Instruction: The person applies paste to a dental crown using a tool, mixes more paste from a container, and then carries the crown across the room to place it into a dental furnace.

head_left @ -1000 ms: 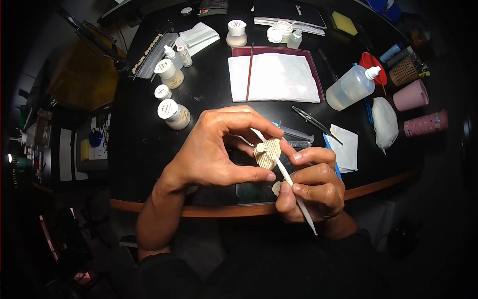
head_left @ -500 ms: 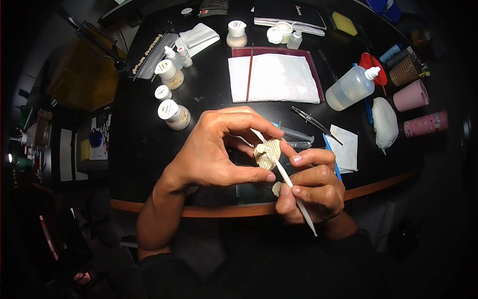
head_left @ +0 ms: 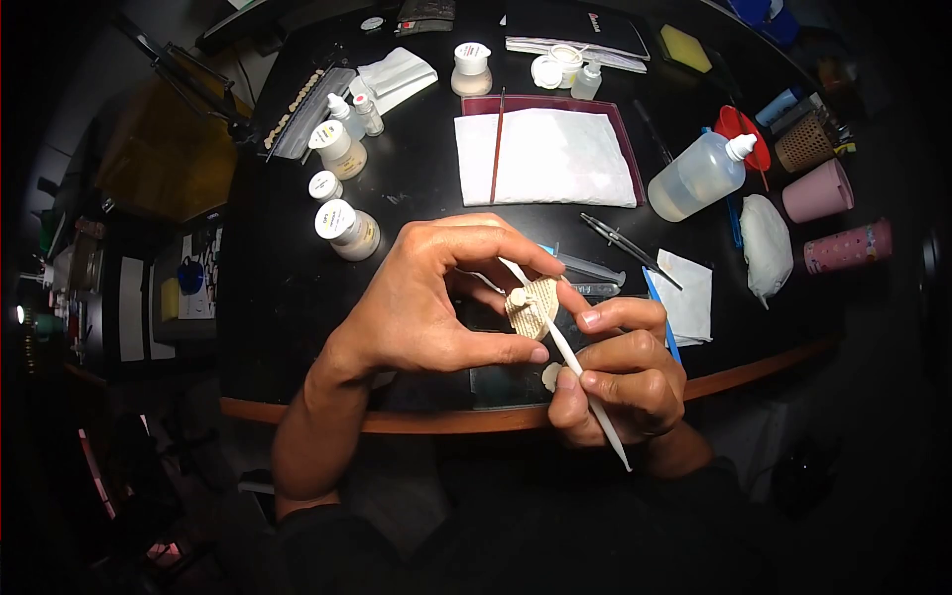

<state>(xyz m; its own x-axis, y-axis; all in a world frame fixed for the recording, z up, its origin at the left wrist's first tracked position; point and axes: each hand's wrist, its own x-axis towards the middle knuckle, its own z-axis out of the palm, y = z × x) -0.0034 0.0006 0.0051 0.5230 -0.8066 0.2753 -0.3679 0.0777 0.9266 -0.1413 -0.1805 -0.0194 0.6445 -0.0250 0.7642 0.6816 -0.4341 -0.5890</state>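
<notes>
My left hand (head_left: 426, 297) pinches a small beige ridged block (head_left: 532, 309) between thumb and fingers, holding it above the near edge of the black table (head_left: 297, 297). A small tooth-like piece (head_left: 517, 295) sits on top of the block. My right hand (head_left: 625, 377) grips a thin white brush handle (head_left: 580, 372) like a pen, and its tip reaches up to the piece on the block. A glass slab (head_left: 506, 382) with a dab of pale paste (head_left: 549, 375) lies on the table under my hands.
Several white-capped powder jars (head_left: 347, 228) stand at the left. A white tissue on a dark red tray (head_left: 545, 154) lies behind, with a red brush (head_left: 497, 144) on it. A squeeze bottle (head_left: 699, 174), tweezers (head_left: 630, 248), pink cups (head_left: 818, 188) and folded tissue (head_left: 689, 293) are at the right.
</notes>
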